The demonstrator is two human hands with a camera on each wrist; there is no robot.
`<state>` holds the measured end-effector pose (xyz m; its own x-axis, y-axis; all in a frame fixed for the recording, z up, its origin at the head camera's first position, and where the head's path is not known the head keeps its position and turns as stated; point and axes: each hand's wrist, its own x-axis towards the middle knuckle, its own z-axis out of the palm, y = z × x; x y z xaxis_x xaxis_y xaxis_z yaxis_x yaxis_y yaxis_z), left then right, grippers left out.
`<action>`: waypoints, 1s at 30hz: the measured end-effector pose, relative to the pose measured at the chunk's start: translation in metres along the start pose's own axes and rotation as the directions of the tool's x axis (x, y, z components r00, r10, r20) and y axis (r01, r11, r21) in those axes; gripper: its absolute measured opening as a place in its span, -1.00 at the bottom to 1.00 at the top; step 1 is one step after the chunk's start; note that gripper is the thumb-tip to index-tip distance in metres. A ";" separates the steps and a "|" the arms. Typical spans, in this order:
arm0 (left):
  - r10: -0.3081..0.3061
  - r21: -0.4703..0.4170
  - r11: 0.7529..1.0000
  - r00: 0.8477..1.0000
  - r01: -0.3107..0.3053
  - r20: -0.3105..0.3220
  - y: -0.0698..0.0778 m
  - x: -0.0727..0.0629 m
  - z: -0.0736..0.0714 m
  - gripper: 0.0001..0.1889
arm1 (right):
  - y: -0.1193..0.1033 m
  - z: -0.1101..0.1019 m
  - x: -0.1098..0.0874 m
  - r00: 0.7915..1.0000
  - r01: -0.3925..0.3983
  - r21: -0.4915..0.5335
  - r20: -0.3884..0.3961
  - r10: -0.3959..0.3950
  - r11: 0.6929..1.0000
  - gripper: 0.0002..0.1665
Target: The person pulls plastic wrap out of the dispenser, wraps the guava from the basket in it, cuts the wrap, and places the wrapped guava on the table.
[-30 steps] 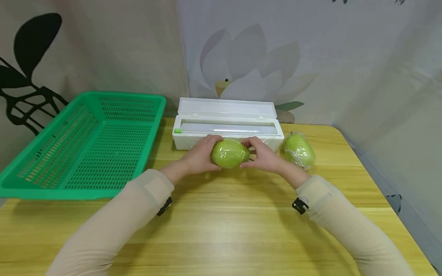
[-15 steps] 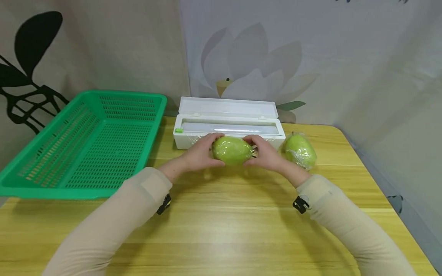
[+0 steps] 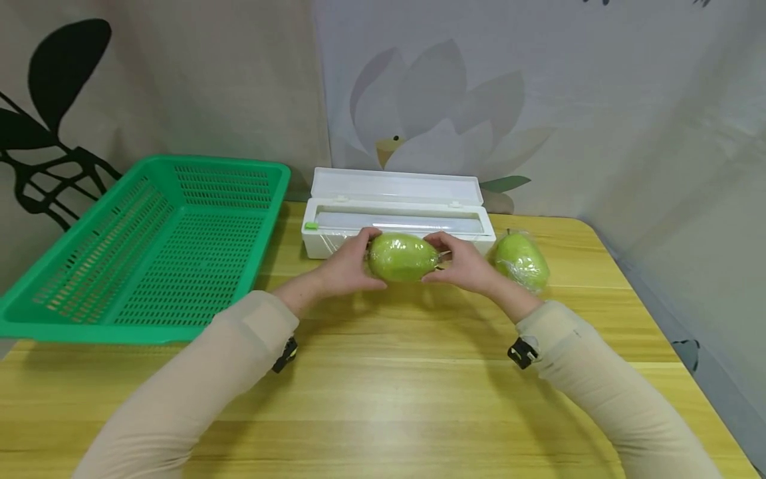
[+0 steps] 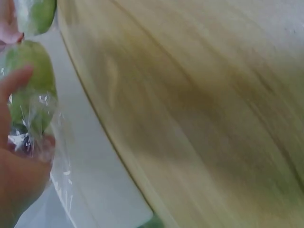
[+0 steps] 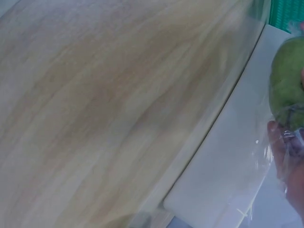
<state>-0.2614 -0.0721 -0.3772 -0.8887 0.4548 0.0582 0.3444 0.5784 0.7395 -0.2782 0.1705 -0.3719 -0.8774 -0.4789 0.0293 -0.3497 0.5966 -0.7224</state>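
A green pear (image 3: 402, 257) in clear cling film lies sideways between both hands, in front of the white cling film dispenser (image 3: 395, 183). My left hand (image 3: 348, 267) grips its rounded end, thumb below and fingers above. At the stem end, my right hand (image 3: 467, 267) holds the pear and its gathered film between thumb and fingers. In the left wrist view, crinkled film (image 4: 35, 111) bunches at the end of the pear near the left hand (image 4: 21, 180). The right wrist view catches the pear (image 5: 286, 80) at its edge, with loose film around the right hand (image 5: 292, 175).
A second film-wrapped pear (image 3: 519, 261) rests to the right of the dispenser. On the left stands a large green slotted basket (image 3: 173, 334). The dispenser's lid is raised, and film hangs down its front. All stand on a wooden table (image 3: 389, 399).
Both hands have lifted the pear slightly and shifted it a little away from me, toward the dispenser. The dispenser, basket and second pear stay put.
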 end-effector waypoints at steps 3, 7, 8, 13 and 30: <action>0.015 0.104 0.994 0.999 -0.011 -0.045 0.000 0.000 0.002 -0.08 | 0.001 0.000 0.000 1.000 -0.002 -0.031 0.002 0.002 1.000 -0.12; 0.054 0.233 0.972 0.993 -0.028 -0.103 0.001 -0.001 0.005 -0.12 | 0.002 0.000 0.000 1.000 0.013 -0.056 0.000 -0.013 0.998 -0.12; 0.064 0.249 0.968 0.992 -0.035 -0.108 0.001 -0.002 0.005 -0.13 | 0.002 0.000 0.000 1.000 0.015 -0.064 -0.003 -0.016 0.998 -0.11; 0.084 0.252 0.966 0.991 -0.057 -0.100 0.004 -0.005 0.009 -0.14 | 0.004 0.001 -0.001 1.000 0.016 -0.099 -0.011 -0.017 0.995 -0.11; 0.026 0.144 0.990 0.997 -0.015 -0.072 -0.001 -0.005 0.005 -0.10 | -0.001 0.000 -0.001 0.999 0.037 -0.110 -0.021 -0.040 0.993 -0.12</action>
<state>-0.2559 -0.0712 -0.3814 -0.8991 0.4194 0.1255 0.3977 0.6627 0.6346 -0.2773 0.1706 -0.3712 -0.8694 -0.4889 0.0722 -0.4163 0.6457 -0.6401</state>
